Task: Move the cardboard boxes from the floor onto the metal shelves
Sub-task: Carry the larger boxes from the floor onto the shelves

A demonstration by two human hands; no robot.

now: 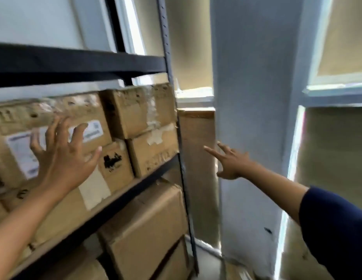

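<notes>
- Brown taped cardboard boxes point(135, 112), one white-labelled, are sitting stacked on the metal shelves point(79, 63).
- Left hand point(63, 156) is spreading a wide grip against the labelled box point(44, 126).
- Right hand point(232, 162) is reaching with a wide, empty grip.

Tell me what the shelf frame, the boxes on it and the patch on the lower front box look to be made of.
Shelf frame: apparently metal, dark painted; its upright shows a row of punched slots.
Boxes: brown corrugated-looking cardboard, matte, with scuffed print and shiny clear tape over the top box.
Patch: pale, likely paper label or tape remnant; blur leaves it open.
</notes>
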